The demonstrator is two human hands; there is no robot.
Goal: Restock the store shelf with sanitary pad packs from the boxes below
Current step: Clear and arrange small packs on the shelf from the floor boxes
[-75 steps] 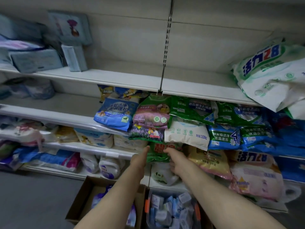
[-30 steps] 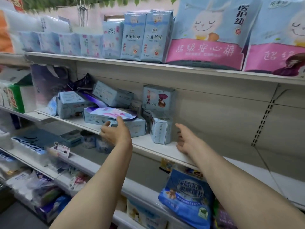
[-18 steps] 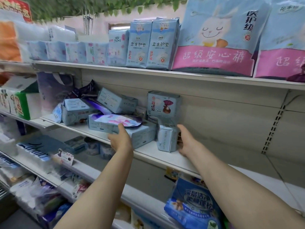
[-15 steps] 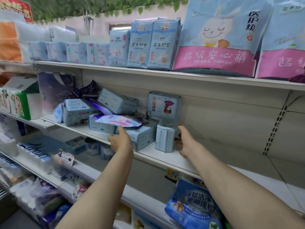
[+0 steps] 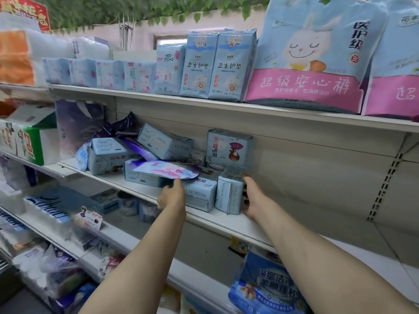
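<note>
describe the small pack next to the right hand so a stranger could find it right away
Find the middle shelf, below the row of big rabbit bags. At the right end of its jumble of pale blue packs, one small upright pack stands beside the right hand. Unlike its flat-lying neighbours, it stands on end, with "MEDICAL GRADE" running vertically.

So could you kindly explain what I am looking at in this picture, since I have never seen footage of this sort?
There is no machine here. A person wears a camera on the head, so you look forward and down along both bare arms at a store shelf. On it lie pale blue sanitary pad packs, several tumbled in a heap. The right hand rests against the right side of a small upright pack, fingers mostly straight. The left hand touches the front of a flat-lying pack beside it. Neither hand plainly grips anything. The shelf above holds neat standing packs and large bunny-printed bags.
</note>
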